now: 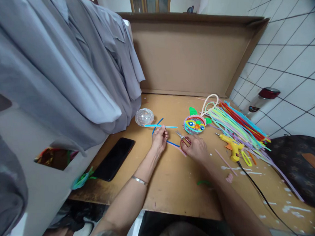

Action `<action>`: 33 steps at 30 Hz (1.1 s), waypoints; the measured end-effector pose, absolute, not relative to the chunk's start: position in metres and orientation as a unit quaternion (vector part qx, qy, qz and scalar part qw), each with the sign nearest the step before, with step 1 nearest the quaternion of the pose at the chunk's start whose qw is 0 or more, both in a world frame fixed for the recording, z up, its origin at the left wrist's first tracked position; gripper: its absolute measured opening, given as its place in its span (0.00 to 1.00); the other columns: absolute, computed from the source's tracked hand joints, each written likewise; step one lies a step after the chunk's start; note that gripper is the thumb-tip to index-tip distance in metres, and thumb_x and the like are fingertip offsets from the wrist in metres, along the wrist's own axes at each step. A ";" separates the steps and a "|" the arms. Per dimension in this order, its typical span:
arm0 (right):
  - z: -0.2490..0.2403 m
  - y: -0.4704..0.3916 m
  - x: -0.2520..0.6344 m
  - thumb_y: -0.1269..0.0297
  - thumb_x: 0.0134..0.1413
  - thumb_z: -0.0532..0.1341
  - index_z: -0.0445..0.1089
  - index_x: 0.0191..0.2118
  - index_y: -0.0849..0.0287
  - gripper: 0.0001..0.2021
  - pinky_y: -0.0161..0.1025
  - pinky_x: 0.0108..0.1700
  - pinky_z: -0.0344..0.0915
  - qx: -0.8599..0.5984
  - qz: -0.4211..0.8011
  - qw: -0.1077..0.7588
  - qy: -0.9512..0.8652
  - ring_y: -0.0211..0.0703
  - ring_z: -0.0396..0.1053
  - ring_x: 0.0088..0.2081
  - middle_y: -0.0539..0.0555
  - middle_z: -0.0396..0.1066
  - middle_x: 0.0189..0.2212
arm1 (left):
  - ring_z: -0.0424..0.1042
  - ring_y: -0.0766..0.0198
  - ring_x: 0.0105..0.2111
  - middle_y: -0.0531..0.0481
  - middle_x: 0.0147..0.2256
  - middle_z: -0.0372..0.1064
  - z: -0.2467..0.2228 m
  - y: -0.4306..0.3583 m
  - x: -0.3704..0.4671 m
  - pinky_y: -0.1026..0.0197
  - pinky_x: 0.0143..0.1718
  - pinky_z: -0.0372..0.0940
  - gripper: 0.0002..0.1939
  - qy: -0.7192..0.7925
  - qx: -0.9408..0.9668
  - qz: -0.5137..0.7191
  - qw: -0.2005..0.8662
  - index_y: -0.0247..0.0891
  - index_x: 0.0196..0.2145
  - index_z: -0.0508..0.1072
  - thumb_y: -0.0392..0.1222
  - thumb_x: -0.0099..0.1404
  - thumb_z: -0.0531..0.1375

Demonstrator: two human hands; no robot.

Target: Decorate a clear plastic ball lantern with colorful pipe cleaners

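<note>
My left hand pinches a light blue pipe cleaner that points left and right over the table. A darker blue strip passes beneath it at an angle. Just right of it, my right hand is closed round the dark red handles of small scissors, whose tips point up and left towards the pipe cleaner without touching it. Beyond my left hand sits a clear faceted ball or bowl. A decorated round face with green ears and a cream loop lies past my right hand.
Many coloured pipe cleaners are heaped at the right, beside a yellow glue gun with a black cord. A dark bag and a bottle stand farther right. A black phone lies left, near hanging grey cloth. Cardboard stands behind.
</note>
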State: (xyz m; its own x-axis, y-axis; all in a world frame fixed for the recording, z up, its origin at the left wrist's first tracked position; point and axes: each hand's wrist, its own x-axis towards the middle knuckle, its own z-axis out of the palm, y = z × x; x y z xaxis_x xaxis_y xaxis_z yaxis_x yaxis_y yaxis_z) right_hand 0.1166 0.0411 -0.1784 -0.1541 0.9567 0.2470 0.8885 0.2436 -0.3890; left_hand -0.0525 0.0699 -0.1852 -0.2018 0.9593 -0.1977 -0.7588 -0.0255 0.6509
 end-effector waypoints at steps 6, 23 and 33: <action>-0.200 0.053 0.116 0.59 0.37 0.68 0.74 0.42 0.55 0.20 0.42 0.38 0.67 -0.522 0.322 0.390 -0.687 0.44 0.68 0.33 0.53 0.71 0.33 | 0.62 0.79 0.18 0.60 0.20 0.62 -0.181 0.071 -0.052 0.74 0.20 0.57 0.18 0.322 0.102 0.708 0.620 0.35 0.25 0.65 0.39 0.50 0.72; -0.196 0.043 0.094 0.46 0.40 0.68 0.67 0.39 0.55 0.23 0.31 0.20 0.53 -0.436 0.563 0.419 -0.564 0.31 0.57 0.17 0.42 0.63 0.19 | 0.63 0.76 0.19 0.58 0.20 0.64 -0.193 0.056 -0.019 0.72 0.22 0.58 0.22 0.322 0.182 0.684 0.628 0.34 0.25 0.66 0.48 0.45 0.73; -0.185 0.040 0.092 0.43 0.42 0.65 0.62 0.38 0.54 0.24 0.32 0.19 0.52 -0.410 0.583 0.421 -0.561 0.32 0.58 0.18 0.43 0.64 0.20 | 0.59 0.75 0.15 0.57 0.20 0.66 -0.196 0.049 -0.013 0.68 0.17 0.54 0.24 0.369 0.251 0.676 0.586 0.36 0.26 0.66 0.58 0.47 0.70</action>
State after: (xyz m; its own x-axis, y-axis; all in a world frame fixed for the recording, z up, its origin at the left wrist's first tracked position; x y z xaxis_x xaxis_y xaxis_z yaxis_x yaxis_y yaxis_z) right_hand 0.0924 0.0396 -0.1850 -0.3089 0.9511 -0.0051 -0.0319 -0.0158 -0.9994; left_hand -0.0125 0.0487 -0.1958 -0.1868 0.9780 -0.0934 -0.6077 -0.0404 0.7931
